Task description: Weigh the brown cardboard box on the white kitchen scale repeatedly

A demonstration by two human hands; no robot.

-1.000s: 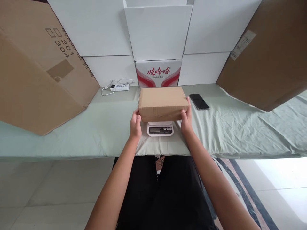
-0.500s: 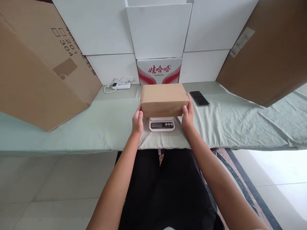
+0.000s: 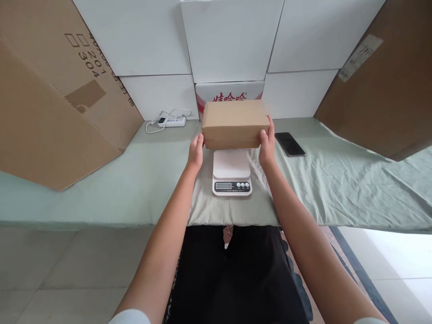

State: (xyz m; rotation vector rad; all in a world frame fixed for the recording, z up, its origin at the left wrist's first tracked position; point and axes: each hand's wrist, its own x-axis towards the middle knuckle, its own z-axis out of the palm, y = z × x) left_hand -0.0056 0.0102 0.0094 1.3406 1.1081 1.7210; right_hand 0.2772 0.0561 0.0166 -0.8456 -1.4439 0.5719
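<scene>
A brown cardboard box is held between my two hands, above and behind a white digital kitchen scale. My left hand is closed on the box's lower left corner. At its right end, my right hand grips with the thumb on the front face and fingers along the side. The scale's white plate shows with nothing on it, and its small display and round buttons face me. I cannot read any figure on the display. The box hides part of the printed carton behind it.
A black phone lies right of the box. At the back left sits a white power strip with its cord. Large brown cartons stand at the left and right. White boxes form a wall behind the green cloth.
The box has moved up and back between both hands, uncovering the scale's plate. My view has shifted slightly.
</scene>
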